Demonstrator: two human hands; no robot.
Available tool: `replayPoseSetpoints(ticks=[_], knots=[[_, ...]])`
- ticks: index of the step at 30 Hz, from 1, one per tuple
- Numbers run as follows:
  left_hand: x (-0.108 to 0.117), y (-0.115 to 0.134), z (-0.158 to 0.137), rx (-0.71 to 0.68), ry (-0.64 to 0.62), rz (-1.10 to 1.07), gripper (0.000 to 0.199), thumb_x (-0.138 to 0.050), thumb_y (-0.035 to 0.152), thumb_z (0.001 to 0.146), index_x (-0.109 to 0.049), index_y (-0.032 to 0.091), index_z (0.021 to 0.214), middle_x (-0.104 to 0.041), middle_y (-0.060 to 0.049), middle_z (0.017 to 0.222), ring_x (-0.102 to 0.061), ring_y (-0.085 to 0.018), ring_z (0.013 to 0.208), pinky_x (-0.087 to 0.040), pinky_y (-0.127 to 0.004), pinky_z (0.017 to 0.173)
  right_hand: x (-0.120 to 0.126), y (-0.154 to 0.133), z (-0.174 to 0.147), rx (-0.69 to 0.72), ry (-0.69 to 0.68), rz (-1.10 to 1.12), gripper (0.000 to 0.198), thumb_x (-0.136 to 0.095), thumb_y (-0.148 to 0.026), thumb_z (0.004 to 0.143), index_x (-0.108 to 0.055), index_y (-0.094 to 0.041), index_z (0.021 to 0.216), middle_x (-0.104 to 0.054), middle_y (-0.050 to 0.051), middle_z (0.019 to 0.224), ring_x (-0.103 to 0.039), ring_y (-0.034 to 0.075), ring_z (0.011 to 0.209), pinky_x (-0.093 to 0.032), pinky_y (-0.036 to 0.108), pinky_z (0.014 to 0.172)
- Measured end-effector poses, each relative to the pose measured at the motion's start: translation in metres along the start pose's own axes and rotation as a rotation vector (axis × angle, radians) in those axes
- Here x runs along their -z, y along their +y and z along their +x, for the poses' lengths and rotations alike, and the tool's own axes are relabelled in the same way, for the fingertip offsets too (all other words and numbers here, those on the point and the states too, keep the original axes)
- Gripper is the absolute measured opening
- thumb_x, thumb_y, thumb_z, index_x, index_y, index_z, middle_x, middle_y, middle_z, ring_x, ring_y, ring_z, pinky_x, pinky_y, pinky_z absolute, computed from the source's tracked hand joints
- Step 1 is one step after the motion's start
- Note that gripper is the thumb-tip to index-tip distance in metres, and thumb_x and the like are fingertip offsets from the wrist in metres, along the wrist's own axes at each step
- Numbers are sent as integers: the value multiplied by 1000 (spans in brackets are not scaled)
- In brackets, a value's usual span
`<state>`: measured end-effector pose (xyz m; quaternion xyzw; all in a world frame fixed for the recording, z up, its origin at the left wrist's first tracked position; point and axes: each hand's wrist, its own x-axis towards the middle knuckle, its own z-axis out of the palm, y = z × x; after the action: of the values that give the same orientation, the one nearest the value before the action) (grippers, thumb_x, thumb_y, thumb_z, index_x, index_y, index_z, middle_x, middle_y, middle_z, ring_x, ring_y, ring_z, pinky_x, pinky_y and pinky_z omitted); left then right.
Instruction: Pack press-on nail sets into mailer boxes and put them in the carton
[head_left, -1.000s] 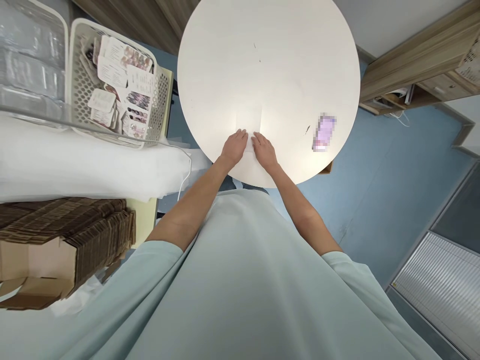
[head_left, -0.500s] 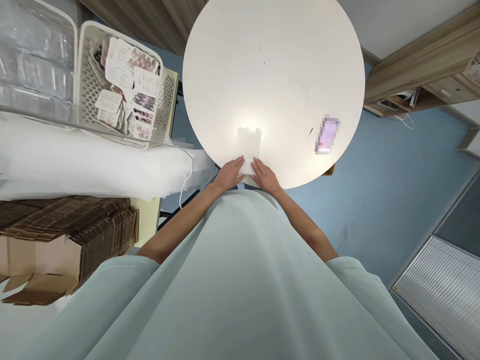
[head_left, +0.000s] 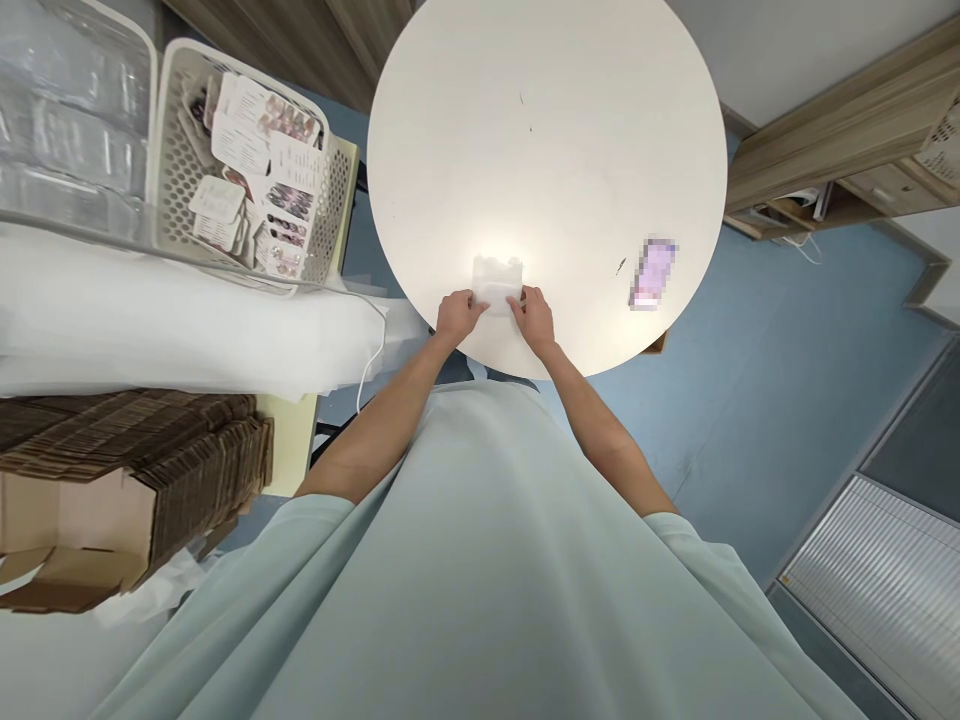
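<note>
A small folded piece of white, translucent wrapping sheet (head_left: 497,283) lies near the close edge of the round white table (head_left: 600,130). It looks like thin foam or bubble wrap, with an uneven far edge. What may be inside it cannot be made out. My left hand (head_left: 459,318) pinches its near left corner, thumb on top and fingers curled at the side. On the opposite side, my right hand (head_left: 535,318) holds the near right corner in the same way.
Right of my hands lies a blurred purple, phone-like object (head_left: 652,273). To the left stand a perforated basket (head_left: 176,190) of printed cards, a bin of clear plastic boxes (head_left: 82,140), a large white wrapping roll (head_left: 187,320) with a cable above it, and stacked cardboard boxes (head_left: 202,440).
Both hands have moved forward from the table edge, folding the near part of the wrapping sheet over. The piece is now shorter, and my flat fingers have changed to a pinch at its corners.
</note>
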<state>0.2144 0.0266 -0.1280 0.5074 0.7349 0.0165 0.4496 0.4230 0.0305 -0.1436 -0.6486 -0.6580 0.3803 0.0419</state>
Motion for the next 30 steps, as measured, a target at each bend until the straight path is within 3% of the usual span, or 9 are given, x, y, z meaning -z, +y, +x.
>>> replayPoseSetpoints(ticks=[4,7,10,14,19,23,30], knots=[[-3,5,-3,47,4,-19,23,-70,46,104,-69,27,92,-75,-12,94,-73,-37,102,-56,-49,92,3,-5,5,-24,54,20,63,-40,-58,120,-54,-17,167,-65,23,152,-76,34,125,-69,54,104],[-2,7,-8,45,15,-17,25,-68,48,106,-69,26,94,-77,-13,98,-73,-37,103,-56,-49,93,8,-9,7,103,40,-79,62,-40,-54,121,-50,-23,173,-53,20,172,-57,36,157,-62,59,121],[-1,5,-15,49,13,-5,26,-66,48,107,-71,24,97,-80,-14,105,-76,-37,106,-58,-49,95,11,-12,6,235,-62,-198,52,-40,-43,122,-59,-24,167,-54,16,176,-47,33,167,-50,59,135],[5,-3,-23,72,35,-72,24,-66,41,108,-73,23,121,-82,-14,130,-77,-33,120,-59,-45,106,6,-16,-9,242,-48,-191,49,-39,-35,121,-67,-18,157,-62,20,165,-58,35,153,-54,58,130],[12,-12,-29,62,171,-143,48,-73,36,104,-60,23,148,-66,-17,158,-80,-28,108,-61,-49,111,-13,-30,-32,73,-28,-111,46,-39,-42,121,-71,-17,143,-69,21,138,-74,35,119,-68,51,101],[17,-14,-29,86,130,-145,47,-77,33,102,-58,24,144,-66,-17,154,-78,-29,114,-63,-48,109,-26,-49,-34,-48,-41,-30,35,-41,-39,121,-69,-21,130,-70,16,130,-75,28,102,-65,43,95],[47,-38,-21,86,114,-178,35,-74,19,99,-59,23,130,-69,-14,146,-75,-27,119,-59,-44,110,-48,-106,-13,-94,-82,50,14,-52,-32,118,-61,-24,111,-72,9,117,-69,24,98,-54,35,91]])
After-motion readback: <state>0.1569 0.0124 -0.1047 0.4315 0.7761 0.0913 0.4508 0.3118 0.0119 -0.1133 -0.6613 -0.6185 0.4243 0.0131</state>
